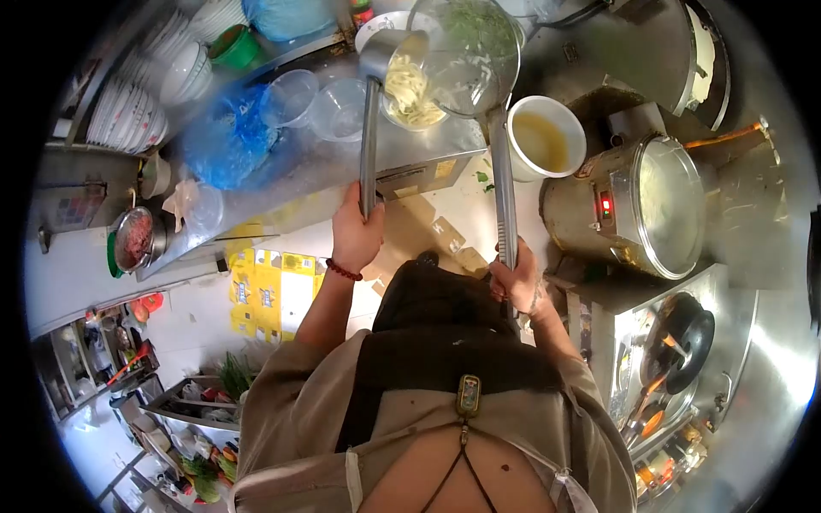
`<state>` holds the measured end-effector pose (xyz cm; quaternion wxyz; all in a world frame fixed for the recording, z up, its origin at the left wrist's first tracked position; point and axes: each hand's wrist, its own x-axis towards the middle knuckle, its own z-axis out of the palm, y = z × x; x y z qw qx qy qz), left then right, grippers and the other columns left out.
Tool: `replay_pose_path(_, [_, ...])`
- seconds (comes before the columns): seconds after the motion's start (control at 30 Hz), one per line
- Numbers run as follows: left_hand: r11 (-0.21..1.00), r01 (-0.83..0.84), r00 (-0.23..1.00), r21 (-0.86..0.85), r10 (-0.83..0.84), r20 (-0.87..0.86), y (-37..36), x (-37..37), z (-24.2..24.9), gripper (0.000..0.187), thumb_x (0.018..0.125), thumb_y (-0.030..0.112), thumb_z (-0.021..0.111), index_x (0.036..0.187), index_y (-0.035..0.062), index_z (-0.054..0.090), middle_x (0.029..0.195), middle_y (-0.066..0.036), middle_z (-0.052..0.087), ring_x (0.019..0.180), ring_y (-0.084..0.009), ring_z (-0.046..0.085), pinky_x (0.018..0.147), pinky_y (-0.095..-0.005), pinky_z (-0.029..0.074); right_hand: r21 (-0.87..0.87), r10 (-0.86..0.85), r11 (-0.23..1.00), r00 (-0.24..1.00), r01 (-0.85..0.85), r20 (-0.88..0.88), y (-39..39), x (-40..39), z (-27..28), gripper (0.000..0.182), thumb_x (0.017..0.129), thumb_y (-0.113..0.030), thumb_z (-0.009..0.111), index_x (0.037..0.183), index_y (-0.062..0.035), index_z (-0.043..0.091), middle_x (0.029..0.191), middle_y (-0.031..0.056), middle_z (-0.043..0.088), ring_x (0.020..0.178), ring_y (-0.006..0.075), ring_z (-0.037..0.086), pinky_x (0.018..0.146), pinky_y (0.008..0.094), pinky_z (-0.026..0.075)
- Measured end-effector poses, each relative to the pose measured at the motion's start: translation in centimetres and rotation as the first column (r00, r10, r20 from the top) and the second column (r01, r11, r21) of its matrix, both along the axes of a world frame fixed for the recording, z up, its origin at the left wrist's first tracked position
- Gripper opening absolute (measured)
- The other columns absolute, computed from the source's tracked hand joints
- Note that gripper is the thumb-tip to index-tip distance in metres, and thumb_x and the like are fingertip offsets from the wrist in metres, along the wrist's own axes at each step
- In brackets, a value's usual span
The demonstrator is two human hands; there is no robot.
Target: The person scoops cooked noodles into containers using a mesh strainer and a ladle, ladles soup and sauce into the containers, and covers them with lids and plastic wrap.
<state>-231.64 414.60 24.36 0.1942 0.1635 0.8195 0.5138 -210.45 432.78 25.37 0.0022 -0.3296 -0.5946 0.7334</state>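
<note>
My left hand (357, 232) is closed around the long handle of a metal ladle (370, 137), whose cup is tipped beside a bowl of pale noodles (412, 94). My right hand (516, 278) grips the handle of a wire-mesh strainer (503, 192). Some green leafy vegetables (475, 30) show in the far part of its basket, and a few pale strands lie lower down. The strainer overlaps the right side of the noodle bowl in this view. Between strainer and cooker, a white bucket (571, 126) holds yellowish liquid.
Clear plastic tubs (338, 111) and a blue plastic bag (224, 141) line the counter on the left. Stacked bowls (124, 120) fill a shelf. A large steel cooker (629, 209) with a red display stands at right, near a black wok (691, 350). Flattened yellow cardboard (256, 295) covers some floor.
</note>
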Motion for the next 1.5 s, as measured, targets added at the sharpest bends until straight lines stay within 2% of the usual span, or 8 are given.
replay_pose_path(0.27, [0.991, -0.05, 0.939, -0.121, 0.006, -0.343, -1.7, 1.3, -0.8, 0.049, 0.083, 0.008, 0.058, 0.128, -0.0022, 0.042, 0.069, -0.019, 0.058, 0.059, -0.0304, 0.061, 0.054, -0.0402, 0.047, 0.335, 0.063, 0.938, 0.995, -0.087, 0.081, 0.4, 0.7, 0.9, 0.027, 0.081, -0.003, 0.055, 0.104, 0.0058, 0.043, 0.065, 0.0098, 0.053, 0.051, 0.0168, 0.055, 0.046, 0.0315, 0.045])
replay_pose_path(0.43, [0.977, -0.156, 0.981, 0.143, 0.136, 0.14, -1.0, 1.3, 1.8, 0.042, 0.087, 0.004, 0.054, 0.127, -0.0017, 0.041, 0.059, -0.003, 0.049, 0.048, -0.0118, 0.051, 0.041, -0.0295, 0.039, 0.209, 0.044, 0.976, 0.995, -0.063, 0.095, 1.3, -0.2, 5.2, 0.026, 0.081, -0.002, 0.055, 0.103, 0.0055, 0.042, 0.063, 0.0086, 0.051, 0.049, 0.0167, 0.054, 0.042, 0.0308, 0.043])
replay_pose_path(0.73, [0.719, -0.326, 0.619, 0.614, -0.328, 0.714, 2.9, -0.6, 4.1, 0.039, 0.094, 0.005, 0.042, 0.132, -0.0024, 0.04, 0.068, 0.002, 0.038, 0.044, -0.0031, 0.03, 0.036, -0.0182, 0.023, -0.777, -0.406, 0.625, 0.88, 0.07, -0.248, 6.5, 6.5, 6.1, 0.037, 0.081, -0.008, 0.059, 0.114, -0.0005, 0.043, 0.065, 0.0036, 0.04, 0.041, 0.0092, 0.035, 0.034, 0.0226, 0.031])
replay_pose_path(0.93, [0.789, -0.125, 0.585, 0.601, -0.431, 0.687, 11.2, 3.0, 4.6, 0.043, 0.093, 0.002, 0.04, 0.136, -0.0029, 0.036, 0.067, 0.0, 0.04, 0.04, -0.0034, 0.03, 0.034, -0.0179, 0.025, -0.2, -0.699, 0.69, 0.712, 0.696, 0.065, 14.1, 19.6, 8.2, 0.034, 0.083, -0.01, 0.06, 0.11, 0.0042, 0.046, 0.07, 0.0051, 0.049, 0.048, 0.0123, 0.046, 0.041, 0.025, 0.039])
replay_pose_path(1.07, [0.875, -0.046, 0.615, 0.483, -0.356, 0.704, 17.0, 6.8, 4.9, 0.044, 0.091, 0.001, 0.041, 0.135, -0.0014, 0.038, 0.064, -0.001, 0.04, 0.039, -0.0043, 0.03, 0.034, -0.0187, 0.026, 0.391, -0.738, 0.672, 0.615, 0.63, 0.277, 25.7, 25.3, 2.1, 0.022, 0.085, -0.011, 0.055, 0.064, -0.0015, 0.052, 0.055, 0.0063, 0.048, 0.045, 0.0139, 0.046, 0.04, 0.0308, 0.037])
replay_pose_path(1.27, [0.892, 0.043, 0.601, 0.449, -0.382, 0.702, 26.7, 12.6, 4.5, 0.04, 0.091, 0.003, 0.045, 0.131, -0.001, 0.042, 0.061, -0.001, 0.041, 0.038, -0.0049, 0.033, 0.033, -0.0188, 0.026, 0.172, -0.613, 0.758, 0.598, 0.629, 0.516, 40.7, 26.5, -11.1, 0.03, 0.087, -0.016, 0.051, 0.059, -0.0039, 0.054, 0.059, 0.0055, 0.06, 0.049, 0.0165, 0.048, 0.045, 0.0281, 0.036])
replay_pose_path(1.43, [0.912, 0.082, 0.56, 0.403, -0.377, 0.738, 33.4, 17.1, 5.2, 0.041, 0.091, 0.003, 0.044, 0.132, -0.0003, 0.042, 0.06, 0.0, 0.04, 0.037, -0.0044, 0.032, 0.034, -0.0194, 0.026, -0.663, -0.917, -0.013, 0.255, 0.748, 0.307, 47.5, 23.7, -17.0, 0.019, 0.089, -0.003, 0.051, 0.076, -0.0052, 0.037, 0.06, 0.0024, 0.038, 0.049, 0.0146, 0.04, 0.045, 0.0265, 0.036])
replay_pose_path(1.5, [0.923, 0.083, 0.514, 0.375, -0.362, 0.778, 34.8, 17.8, 5.2, 0.042, 0.09, 0.002, 0.043, 0.132, 0.0001, 0.041, 0.061, -0.001, 0.041, 0.038, -0.0047, 0.033, 0.035, -0.0193, 0.026, -0.736, -0.912, 0.133, 0.373, 0.664, 0.172, 48.8, 25.4, -19.3, 0.023, 0.091, -0.004, 0.047, 0.072, -0.008, 0.036, 0.06, 0.0005, 0.037, 0.048, 0.011, 0.036, 0.043, 0.0227, 0.034])
